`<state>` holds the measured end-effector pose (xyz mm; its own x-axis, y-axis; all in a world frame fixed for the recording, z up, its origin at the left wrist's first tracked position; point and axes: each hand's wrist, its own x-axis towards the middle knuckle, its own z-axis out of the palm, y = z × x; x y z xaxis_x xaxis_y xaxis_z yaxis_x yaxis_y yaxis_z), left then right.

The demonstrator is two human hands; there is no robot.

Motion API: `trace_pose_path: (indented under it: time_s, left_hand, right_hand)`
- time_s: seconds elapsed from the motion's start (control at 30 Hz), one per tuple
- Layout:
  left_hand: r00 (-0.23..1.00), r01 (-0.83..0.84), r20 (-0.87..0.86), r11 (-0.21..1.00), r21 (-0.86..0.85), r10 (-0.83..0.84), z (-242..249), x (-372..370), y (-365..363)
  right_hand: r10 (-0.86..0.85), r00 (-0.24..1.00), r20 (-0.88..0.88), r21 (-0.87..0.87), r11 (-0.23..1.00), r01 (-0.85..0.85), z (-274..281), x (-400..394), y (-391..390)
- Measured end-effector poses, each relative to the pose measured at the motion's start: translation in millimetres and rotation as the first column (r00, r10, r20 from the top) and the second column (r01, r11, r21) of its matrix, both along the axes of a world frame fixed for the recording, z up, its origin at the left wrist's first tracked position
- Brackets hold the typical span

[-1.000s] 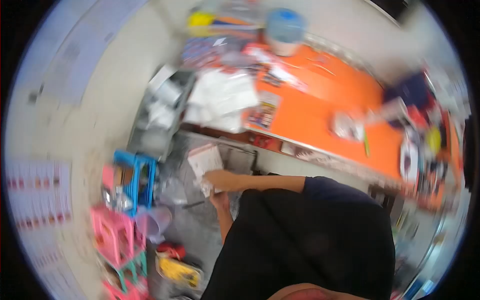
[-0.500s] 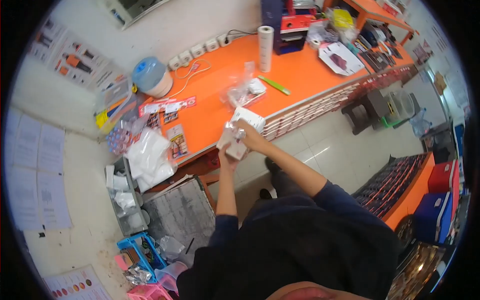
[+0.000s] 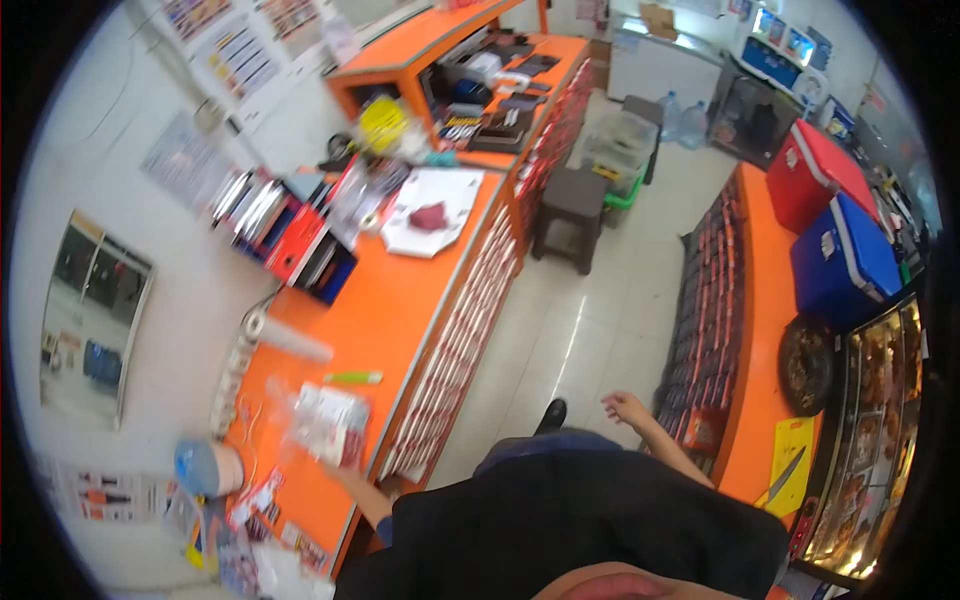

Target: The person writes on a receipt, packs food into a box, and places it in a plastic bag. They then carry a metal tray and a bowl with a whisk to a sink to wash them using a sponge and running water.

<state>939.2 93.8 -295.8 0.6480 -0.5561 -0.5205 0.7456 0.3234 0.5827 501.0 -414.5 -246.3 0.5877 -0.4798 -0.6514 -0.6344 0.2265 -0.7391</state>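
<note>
My left hand [image 3: 335, 472] is at the near edge of the orange counter [image 3: 378, 325], beside a clear plastic bag and white packets [image 3: 335, 412]; its fingers are blurred and partly hidden. Over the floor to the right hangs my right hand [image 3: 622, 406], fingers apart and holding nothing. Just beyond the packets lies a bright green strip [image 3: 354, 378], with a white roll [image 3: 292, 338] behind it.
A white sheet with a dark red item [image 3: 430, 216] lies farther along the counter. Dark stools [image 3: 570, 213] stand on the floor. Red [image 3: 815, 175] and blue [image 3: 845, 262] coolers sit on the right counter, near a knife on a yellow board [image 3: 790, 455].
The view has swung to the right. My hands, together on a white package before, are now apart. My right hand has let go, and packets lie on the counter by my left hand.
</note>
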Motion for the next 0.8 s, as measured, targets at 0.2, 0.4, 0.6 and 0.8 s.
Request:
trace_pose_path:
  time_s: [0.2,0.4,0.6,0.8]
  left_hand:
    - [0.954,-0.004,0.283,0.944,0.329,-0.094,-105,-35,-126]
    - [0.856,-0.118,0.437,0.719,0.685,-0.276,-162,-13,-376]
    - [0.901,-0.399,0.037,0.793,0.461,0.432,-150,143,-710]
    - [0.907,-0.283,0.391,0.915,0.289,0.157,-1,171,-1023]
  right_hand:
    - [-0.377,0.926,0.021,0.129,0.92,0.371,24,-13,-164]
    - [-0.456,0.879,0.138,0.153,0.887,0.436,-44,26,-329]
    - [-0.094,0.835,-0.543,-0.457,0.867,-0.2,-310,-160,-387]
    - [-0.231,0.841,-0.489,-0.084,0.972,0.218,-269,-185,-477]
